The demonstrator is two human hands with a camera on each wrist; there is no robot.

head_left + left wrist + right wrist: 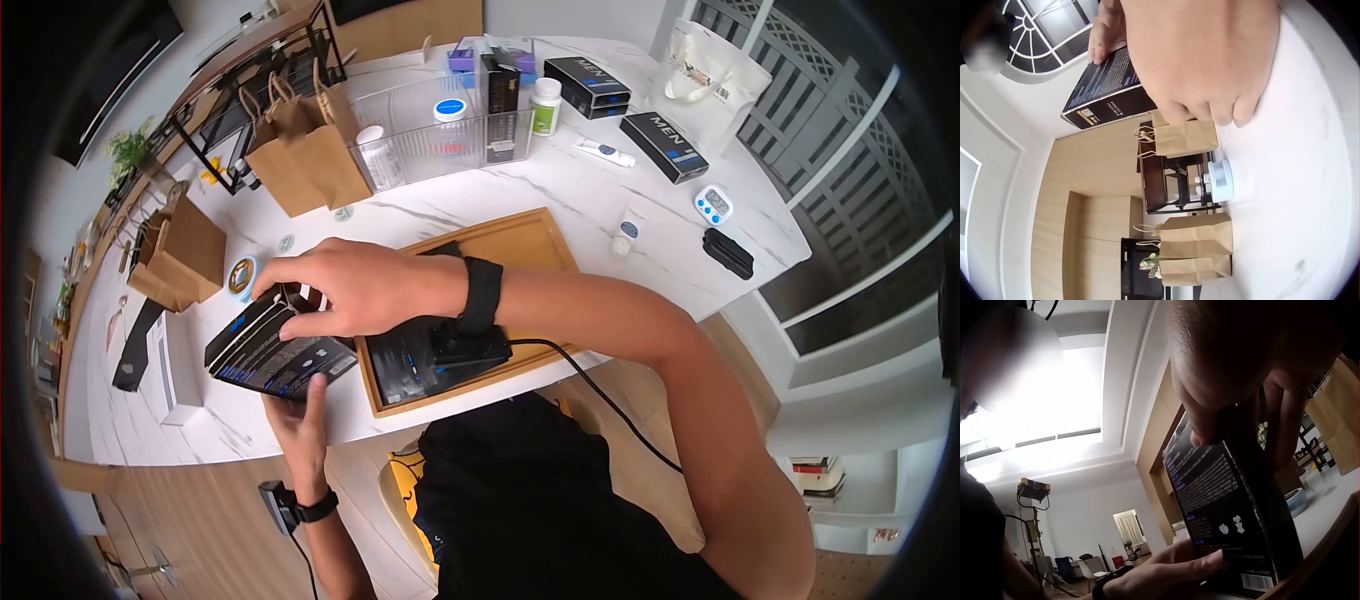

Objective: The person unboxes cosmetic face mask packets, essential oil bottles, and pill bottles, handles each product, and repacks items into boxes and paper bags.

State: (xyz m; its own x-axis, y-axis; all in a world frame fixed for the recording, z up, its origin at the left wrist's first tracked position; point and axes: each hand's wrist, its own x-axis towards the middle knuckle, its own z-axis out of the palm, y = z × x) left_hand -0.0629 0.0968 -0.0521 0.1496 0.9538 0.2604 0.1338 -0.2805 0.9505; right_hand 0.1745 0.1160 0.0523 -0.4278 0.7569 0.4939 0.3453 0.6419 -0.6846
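A black printed box point(285, 350) is tilted over the table's front left, just left of the wooden tray point(522, 240). My right hand point(350, 285) reaches across from the right and grips the box's upper edge, its thumb on the printed face. From below, my left hand point(297, 430) holds the lower edge, thumb against the same face and the other fingers behind it. White text and a barcode show on that face of the box point(1210, 506) in the right wrist view. Dark plastic pouches point(400, 365) lie in the tray, partly hidden under my right forearm.
Brown paper bags point(310, 160) stand at the left and back left. A round blue-rimmed tub point(242, 277) is just beyond the box. A clear bin point(410, 150) with bottles stands at the back; black cartons point(665, 145), small tubes and a timer point(713, 205) lie right.
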